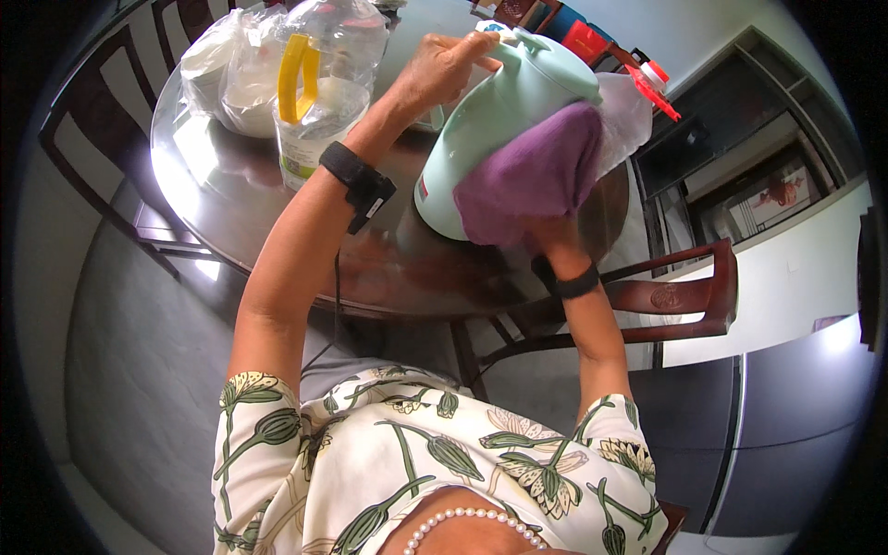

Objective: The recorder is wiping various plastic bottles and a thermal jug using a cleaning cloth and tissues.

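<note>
A mint-green insulated jug (451,166) leans over the round dark wooden table (388,270). My left hand (444,69) grips it at the top, by the handle beside the lid (555,66). A purple cloth (527,173) lies against the jug's side. Under that cloth is my right hand (548,232), its fingers hidden and its wrist slightly blurred. Whether the jug's base rests on the table I cannot tell.
Left of the jug stand a clear plastic container with a yellow handle (298,80) and bagged white bowls (232,90). Behind the cloth is a translucent container with a red cap (652,73). Wooden chairs (673,295) surround the table. A dark cord (337,298) hangs at its near edge.
</note>
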A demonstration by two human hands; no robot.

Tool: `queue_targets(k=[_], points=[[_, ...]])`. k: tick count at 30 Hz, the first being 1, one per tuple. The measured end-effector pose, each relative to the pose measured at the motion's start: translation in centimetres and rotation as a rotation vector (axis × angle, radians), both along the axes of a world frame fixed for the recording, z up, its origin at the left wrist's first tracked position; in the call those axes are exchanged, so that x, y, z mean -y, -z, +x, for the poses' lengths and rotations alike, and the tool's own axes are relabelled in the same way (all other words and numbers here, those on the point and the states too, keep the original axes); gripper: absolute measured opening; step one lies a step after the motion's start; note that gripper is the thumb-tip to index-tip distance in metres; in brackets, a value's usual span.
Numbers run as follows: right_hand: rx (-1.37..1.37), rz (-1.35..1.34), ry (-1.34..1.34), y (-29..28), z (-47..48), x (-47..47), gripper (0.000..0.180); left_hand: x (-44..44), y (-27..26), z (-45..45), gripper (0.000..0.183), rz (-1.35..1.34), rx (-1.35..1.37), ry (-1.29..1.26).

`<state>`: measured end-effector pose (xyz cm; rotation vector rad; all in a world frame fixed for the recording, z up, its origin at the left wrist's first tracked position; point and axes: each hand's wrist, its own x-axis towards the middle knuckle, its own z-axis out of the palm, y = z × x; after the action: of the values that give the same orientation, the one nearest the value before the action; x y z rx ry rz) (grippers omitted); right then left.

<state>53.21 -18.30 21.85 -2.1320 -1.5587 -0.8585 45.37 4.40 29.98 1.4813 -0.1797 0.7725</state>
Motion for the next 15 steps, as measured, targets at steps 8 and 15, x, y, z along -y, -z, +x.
queue_targets(k=[8,15], points=[[0.043,0.083,0.036,-2.4,1.6,-2.6,0.043,-0.7,1.2,0.6,0.051,-0.081,0.107,-0.055],[-0.227,0.177,0.015,-0.7,2.3,-1.8,0.042,-0.6,1.9,0.0,0.041,-0.301,-0.042,-0.136]])
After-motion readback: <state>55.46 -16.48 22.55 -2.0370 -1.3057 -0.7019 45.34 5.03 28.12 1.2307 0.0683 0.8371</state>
